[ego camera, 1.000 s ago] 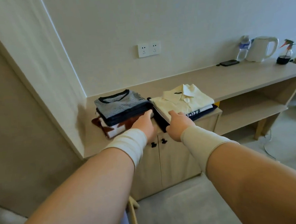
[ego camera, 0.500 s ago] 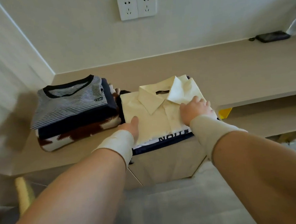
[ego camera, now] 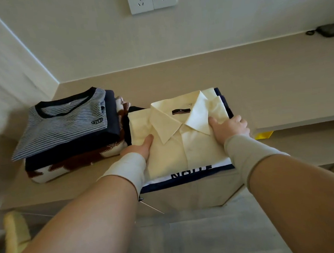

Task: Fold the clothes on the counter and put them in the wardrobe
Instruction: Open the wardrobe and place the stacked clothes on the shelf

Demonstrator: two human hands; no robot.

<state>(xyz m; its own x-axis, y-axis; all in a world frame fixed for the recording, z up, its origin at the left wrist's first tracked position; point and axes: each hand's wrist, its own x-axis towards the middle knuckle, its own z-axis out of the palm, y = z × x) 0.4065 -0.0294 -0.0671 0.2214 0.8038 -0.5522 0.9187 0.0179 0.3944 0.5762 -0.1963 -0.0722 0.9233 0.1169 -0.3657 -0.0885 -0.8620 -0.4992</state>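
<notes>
Both hands, left [ego camera: 139, 148] and right [ego camera: 230, 126], grip the smooth, pale-yellow folded collared shirt [ego camera: 182, 137] by its sides, apparently topping a stack at the beige counter [ego camera: 238, 78] edge; a striped knit pile [ego camera: 67, 125] lies at nine o'clock.

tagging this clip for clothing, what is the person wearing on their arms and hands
Both hands are bare, with no gloves, rings or watch in view. Each wrist is covered by a snug, stretchy fabric cuff: the one behind the left hand looks off-white, the one behind the right hand is a slightly darker beige. Past the cuffs, both forearms are uncovered; no long sleeves show.
</notes>
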